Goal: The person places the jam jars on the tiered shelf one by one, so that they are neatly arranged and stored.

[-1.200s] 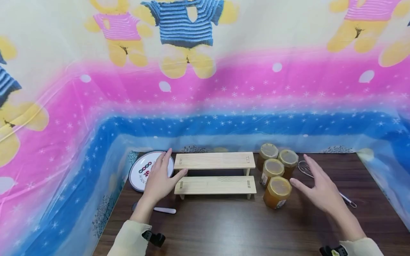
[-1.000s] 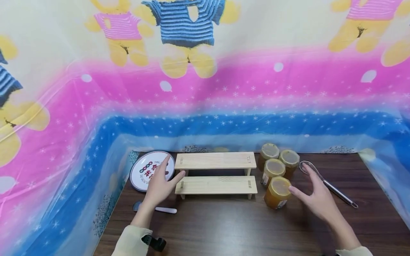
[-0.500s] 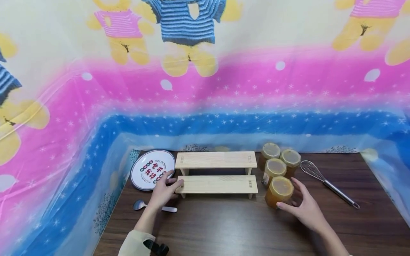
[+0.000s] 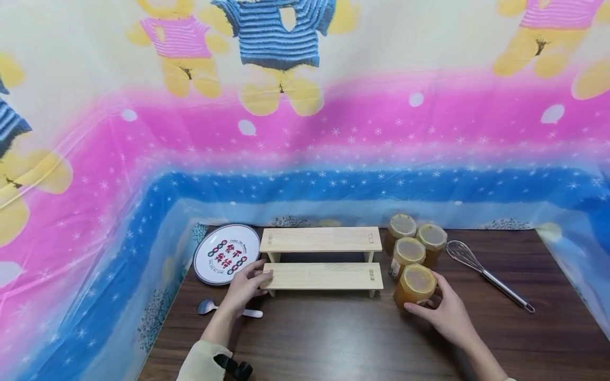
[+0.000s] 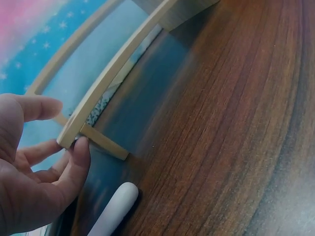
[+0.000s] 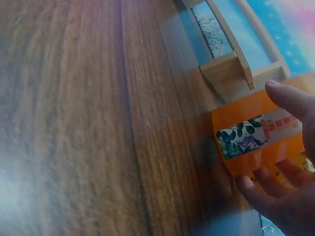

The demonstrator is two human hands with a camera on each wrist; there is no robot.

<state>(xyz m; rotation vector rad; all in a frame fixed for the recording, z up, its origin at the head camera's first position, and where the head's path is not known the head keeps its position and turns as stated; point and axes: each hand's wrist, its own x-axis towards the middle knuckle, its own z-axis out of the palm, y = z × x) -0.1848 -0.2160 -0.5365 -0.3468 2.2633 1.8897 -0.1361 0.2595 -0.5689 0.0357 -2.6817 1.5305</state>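
Note:
A light wooden two-step rack (image 4: 329, 276) stands at the back middle of the table. My left hand (image 4: 244, 292) holds the left end of its lower step; in the left wrist view, fingers curl under the board's end with the thumb above. At the right, my right hand (image 4: 443, 313) grips the front jar (image 4: 415, 280), thumb on one side and fingers on the other. Through the jar's side the contents look amber-orange, and a label with green leaves (image 6: 241, 136) shows in the right wrist view. Whether the jar's base touches the table cannot be told.
Several more lidded jars (image 4: 407, 250) cluster behind the gripped one. A whisk (image 4: 495, 280) lies to their right. Left of the rack is a white plate (image 4: 209, 259) with printed characters, and a spoon (image 4: 252, 313) lies partly behind my left forearm. A printed cloth (image 4: 333, 185) encloses the table.
My left hand came down from over the plate onto the lower step's end. My right hand moved down and left and closed around the front jar. The rack looks unmoved.

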